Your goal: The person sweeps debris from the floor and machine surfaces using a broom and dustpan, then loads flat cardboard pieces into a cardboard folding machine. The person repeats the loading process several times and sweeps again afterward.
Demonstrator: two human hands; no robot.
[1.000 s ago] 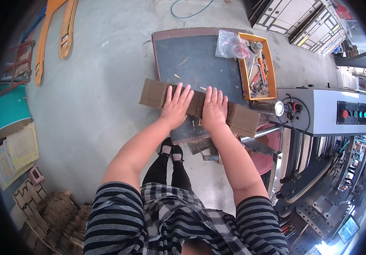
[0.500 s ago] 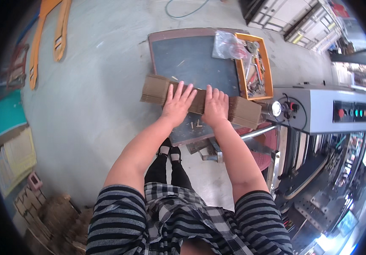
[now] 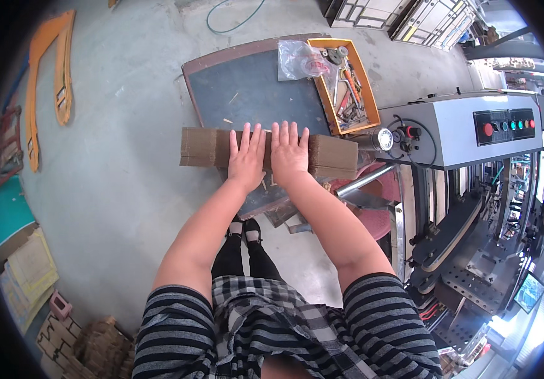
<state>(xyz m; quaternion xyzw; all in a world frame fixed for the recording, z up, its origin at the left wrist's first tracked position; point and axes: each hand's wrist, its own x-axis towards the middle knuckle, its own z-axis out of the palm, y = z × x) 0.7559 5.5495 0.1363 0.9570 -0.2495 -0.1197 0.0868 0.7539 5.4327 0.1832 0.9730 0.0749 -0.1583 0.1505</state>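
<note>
"Grip?"
"Two bare hands on my feed. Left hand (image 3: 245,165): flat, fingers outstretched over the brown cardboard bundle (image 3: 335,156). Right hand (image 3: 289,158): the same, just beside it. Neither is curled into a fist; how firmly they press, I cannot tell."
"Location of the bundle?"
"Crosswise over the nearer half of the table (image 3: 246,88), left end jutting past the table's left edge. Resting or raised, I cannot tell."
"Surface?"
"Dark blue-grey top, scuffed, brown border. Item: wood slivers (image 3: 234,98), loose. Item: yellow tray (image 3: 365,91) at the right side, slightly askew, filled with hand tools (image 3: 346,95). Item: clear plastic bag (image 3: 292,60), crumpled, against the tray's left wall."
"And the room?"
"Grey floor (image 3: 120,158), smooth, marked in places. To the right, I list one grey machine (image 3: 436,140) with a black button panel (image 3: 505,127). Upper left: a pair of orange forks (image 3: 65,76). Top: a thin green hose (image 3: 237,28), looped. Upper right: pale boards with black lines (image 3: 373,14). Lower left: ragged brown cardboard (image 3: 101,347), piled."
</note>
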